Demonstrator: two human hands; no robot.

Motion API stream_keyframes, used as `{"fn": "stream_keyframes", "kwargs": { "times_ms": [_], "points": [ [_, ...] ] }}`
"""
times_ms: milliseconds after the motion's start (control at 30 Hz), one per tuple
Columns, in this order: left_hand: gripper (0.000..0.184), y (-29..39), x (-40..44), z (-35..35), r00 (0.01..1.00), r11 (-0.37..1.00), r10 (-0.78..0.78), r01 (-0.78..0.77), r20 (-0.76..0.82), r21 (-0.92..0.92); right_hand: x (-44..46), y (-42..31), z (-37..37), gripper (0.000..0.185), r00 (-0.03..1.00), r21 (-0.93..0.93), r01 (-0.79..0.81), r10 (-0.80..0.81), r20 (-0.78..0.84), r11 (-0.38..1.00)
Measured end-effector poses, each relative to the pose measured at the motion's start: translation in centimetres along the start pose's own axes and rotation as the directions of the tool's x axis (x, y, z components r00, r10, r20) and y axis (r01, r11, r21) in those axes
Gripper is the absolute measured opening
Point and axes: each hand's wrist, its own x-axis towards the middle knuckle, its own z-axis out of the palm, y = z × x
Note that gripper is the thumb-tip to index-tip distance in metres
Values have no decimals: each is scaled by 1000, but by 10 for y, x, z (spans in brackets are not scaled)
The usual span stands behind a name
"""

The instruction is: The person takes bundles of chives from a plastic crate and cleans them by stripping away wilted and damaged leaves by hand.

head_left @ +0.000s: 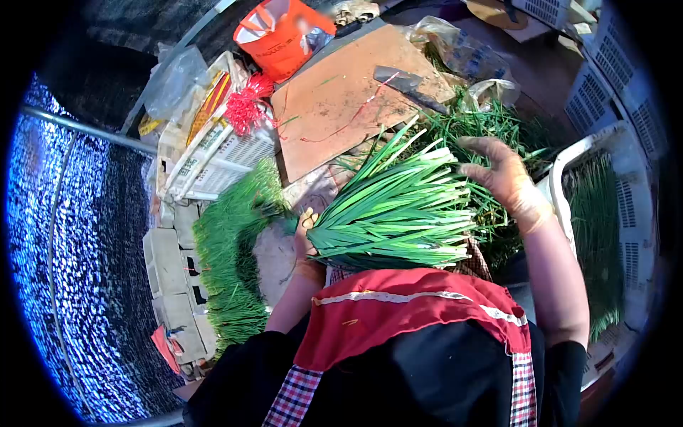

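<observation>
A large bunch of long green leafy stalks lies across the front of my body, its pale cut ends fanned toward the right. My left hand is wrapped round the narrow left part of the bunch. Just off the upper right ends of the stalks is my right hand, gloved, with thumb and fingers apart and nothing between them. Loose greens lie in a heap behind and below my right hand. To the left, more green stalks are laid in a curved row.
A brown board with a dark flat blade-like tool lies ahead. Left of it are red ties on a white crate, with an orange bag behind. A white crate holding greens stands at the right.
</observation>
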Motion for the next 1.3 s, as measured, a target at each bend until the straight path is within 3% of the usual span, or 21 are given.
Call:
{"fn": "stream_keyframes", "kwargs": {
  "times_ms": [33,100,200,267,300,333,367,433,500,567,667,733,767,800,833,933,967,1033,1100,1167,1300],
  "points": [
    [28,2,-2,3,989,997,-80,79,124,13,6,8,10,25,1000,-44,-5,7,28,999],
    [28,2,-1,4,993,995,-89,86,75,43,12,10,17,10,959,-300,280,-279,45,912],
    [23,0,4,-12,944,988,36,-83,327,134,11,6,-11,8,926,-506,314,-376,-24,803],
    [14,-5,4,-14,963,969,142,-182,227,166,9,22,-60,6,859,-739,-141,-289,-422,659],
    [10,-7,5,-13,963,955,202,-235,179,182,4,13,-81,15,850,-847,-455,-148,-505,276],
    [11,-6,-2,-3,964,962,196,-224,178,154,-10,19,-100,20,823,-773,-490,-78,-562,402],
    [11,-5,-1,-7,965,963,194,-222,177,156,-19,28,-104,17,846,-809,-510,4,-532,293],
    [11,-5,7,-16,936,950,180,-245,302,193,-26,-5,-67,12,822,-677,-545,474,-315,495],
    [11,-9,6,-17,945,972,145,-192,292,138,-49,27,-15,26,986,-385,-119,64,-152,915],
    [11,-10,12,-24,951,986,111,-142,290,87,-45,43,25,17,961,47,-245,236,143,968],
    [5,-8,10,-21,931,911,222,-303,288,278,-48,13,17,5,996,-194,4,-22,-87,981],
    [5,-7,-3,-9,932,951,199,-258,301,170,-37,56,-25,10,911,341,-62,192,-364,938],
    [6,-8,-4,-7,929,977,181,-207,323,47,-46,9,-53,13,852,-503,-314,5,-524,805],
    [6,-9,-3,-8,926,979,186,-203,328,17,-45,42,-93,14,816,-696,-368,-145,-559,616],
    [6,-10,5,-19,928,980,179,-197,328,24,-47,25,-100,14,757,-692,-567,-50,-652,446],
    [8,-10,5,-18,954,995,99,-91,283,-44,-60,14,-79,25,812,-648,-581,300,-501,492],
    [9,-10,-2,-9,959,996,85,-75,270,-47,-65,-1,-57,32,838,-626,-545,390,-382,558],
    [11,-8,-6,-5,929,991,135,-131,343,-38,-79,52,-11,41,966,-28,-229,224,-130,973],
    [12,-6,-14,5,940,990,138,-136,313,-27,-82,33,17,32,873,230,-485,452,183,844],
    [13,-7,-25,20,949,990,140,-139,284,-23,-86,54,38,23,885,504,-460,423,194,731],
    [12,-6,-32,27,943,985,150,-170,296,41,-90,40,40,12,910,600,-396,384,156,696]
  ]
}}
